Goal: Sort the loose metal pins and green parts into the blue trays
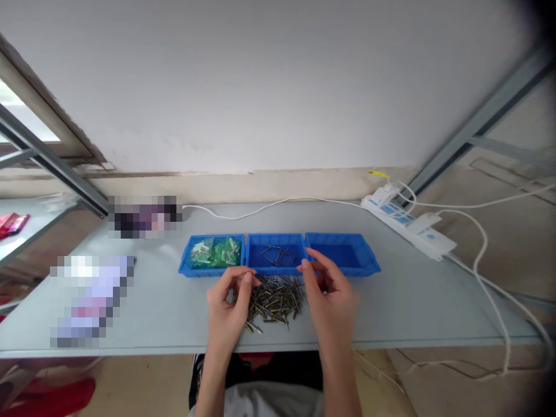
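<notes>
My left hand (232, 295) is closed in a pinch at the left side of a pile of thin metal pins (275, 301). Whatever its fingertips hold, if anything, is too small to make out. At the pile's right side, my right hand (330, 289) has its thumb and index finger curled close together near the bins' front edge; nothing between them can be made out. Behind the pile, the middle blue bin (256, 236) has several loose pins in it. The left blue bin (186, 267) contains green-and-clear plastic packets (217, 252). The right blue bin (373, 265) shows its bare bottom.
A white power strip (408, 223) with plugs and cables lies at the back right of the grey table (165, 313). A white cable (269, 202) runs along the back. Two blurred-out items (145, 217) (95, 301) lie on the left. Metal posts (482, 110) flank the table.
</notes>
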A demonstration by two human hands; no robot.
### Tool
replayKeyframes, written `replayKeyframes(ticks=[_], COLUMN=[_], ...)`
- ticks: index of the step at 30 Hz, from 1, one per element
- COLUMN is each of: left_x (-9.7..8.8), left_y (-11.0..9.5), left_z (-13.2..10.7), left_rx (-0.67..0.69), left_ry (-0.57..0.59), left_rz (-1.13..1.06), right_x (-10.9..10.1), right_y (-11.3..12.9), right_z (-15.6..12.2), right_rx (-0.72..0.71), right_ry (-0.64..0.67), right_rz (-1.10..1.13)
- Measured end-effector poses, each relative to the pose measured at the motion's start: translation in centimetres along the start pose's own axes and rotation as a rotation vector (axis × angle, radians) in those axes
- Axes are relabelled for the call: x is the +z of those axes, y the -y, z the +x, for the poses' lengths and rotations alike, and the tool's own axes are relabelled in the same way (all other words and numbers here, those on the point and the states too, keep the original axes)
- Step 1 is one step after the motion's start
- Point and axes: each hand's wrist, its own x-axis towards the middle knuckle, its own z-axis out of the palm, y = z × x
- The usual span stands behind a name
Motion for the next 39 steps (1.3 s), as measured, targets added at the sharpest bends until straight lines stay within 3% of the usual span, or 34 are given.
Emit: replayKeyframes(ticks=[3, 6, 9, 12, 22, 29, 35, 39], left_x=[0.1, 0.3, 0.3, 0.3, 0.1, 0.2, 0.2, 0.1], left_y=[-0.2, -0.2, -0.1, 0.2, 0.1, 0.0, 0.1, -0.2], left_z=[0.1, 0.1, 0.1, 0.0, 0.3, 0.3, 0.2, 0.3], left_rx=[-0.007, -0.015, -0.020, -0.027, -0.021, -0.036, -0.038, -0.034], left_ry=[-0.005, 0.010, 0.012, 0.018, 0.015, 0.004, 0.017, 0.050], left_rz=[-0.002, -0.009, -0.011, -0.009, -0.015, -0.030, -0.021, -0.017], right_x=[-1.7, -3.0, -3.5, -3.1, -0.2, 0.4, 0.4, 0.1], right_y=[-0.1, -0.6, -1.4, -1.8, -0.9, -1.1, -1.3, -0.7], right_z=[0.3, 0.4, 0.4, 0.3, -0.5, -0.5, -0.5, -0.8], right_rx=[0.003, -0.016, -0.012, -0.020, -0.081, -0.072, -0.174, -0.163], right_ry=[0.100, 0.359, 0.591, 0.686, 0.751, 0.776, 0.671, 0.562], right_rz=[-0.071, -0.208, -0.326, -0.396, -0.415, -0.406, -0.250, -0.056])
